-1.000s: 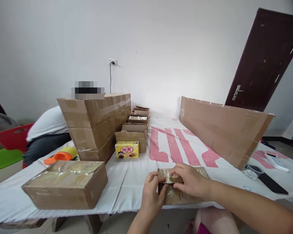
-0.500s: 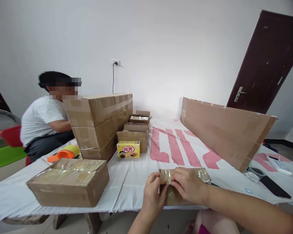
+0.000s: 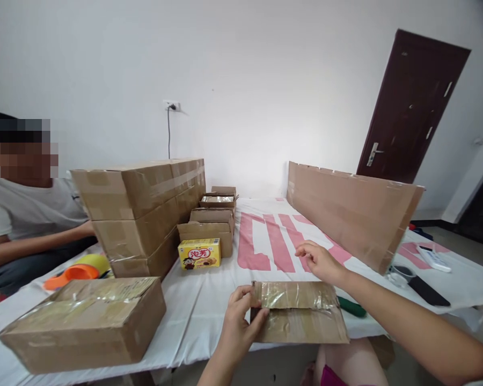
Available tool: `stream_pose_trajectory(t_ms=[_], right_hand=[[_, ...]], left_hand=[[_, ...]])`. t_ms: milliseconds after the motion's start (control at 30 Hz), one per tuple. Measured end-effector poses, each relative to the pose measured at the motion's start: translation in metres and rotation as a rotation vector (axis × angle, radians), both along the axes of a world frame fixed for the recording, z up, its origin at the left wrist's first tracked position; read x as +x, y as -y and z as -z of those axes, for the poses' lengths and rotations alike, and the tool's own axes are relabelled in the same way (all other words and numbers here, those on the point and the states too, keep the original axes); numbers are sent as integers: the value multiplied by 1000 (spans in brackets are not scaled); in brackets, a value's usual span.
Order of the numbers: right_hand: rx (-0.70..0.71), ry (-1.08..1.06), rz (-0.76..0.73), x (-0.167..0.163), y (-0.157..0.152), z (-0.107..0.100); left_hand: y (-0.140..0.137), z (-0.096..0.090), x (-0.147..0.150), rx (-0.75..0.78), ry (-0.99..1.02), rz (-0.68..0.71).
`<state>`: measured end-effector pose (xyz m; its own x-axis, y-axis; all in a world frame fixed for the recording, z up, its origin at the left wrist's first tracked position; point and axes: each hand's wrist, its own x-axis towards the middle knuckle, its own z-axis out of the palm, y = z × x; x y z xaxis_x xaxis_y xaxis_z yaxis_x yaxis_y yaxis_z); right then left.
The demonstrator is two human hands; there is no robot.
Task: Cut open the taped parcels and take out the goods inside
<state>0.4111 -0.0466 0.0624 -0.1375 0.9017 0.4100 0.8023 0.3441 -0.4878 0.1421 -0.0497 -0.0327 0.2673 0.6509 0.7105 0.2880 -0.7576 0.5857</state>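
Wore a bright magenta garment (image 3: 330, 377) toward five o'clock, visible as a small pointed patch beside a bare leg (image 3: 358, 362). Showed a bare left hand (image 3: 238, 317) near six o'clock and a bare right hand (image 3: 321, 262) near four, with slender fingers (image 3: 241, 293) and uncovered, tapering forearms (image 3: 410, 324).

A brown cardboard box (image 3: 304, 326) lies lengthwise, left to right, at the near edge of the white cloth (image 3: 203, 316). Two panels show on top: a far strip under shiny, wrinkled clear tape, and a plainer, duller near panel. A seam runs lengthwise between them — a dark gap shows at its left end — and the near right corner juts out slightly.
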Motion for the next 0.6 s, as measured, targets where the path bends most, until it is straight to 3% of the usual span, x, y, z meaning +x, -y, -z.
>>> stream_pose_trajectory(t_ms=[233,433,600], right_hand=[[-176,130,213,72,26,54],[-341,289,392,110,58,104],[-354,290,366,124,64,131]], left_hand=[[-2,3,6,-106,38,37],[-9,4,14,-175,54,-11],[-18,11,16,-213,96,-72]])
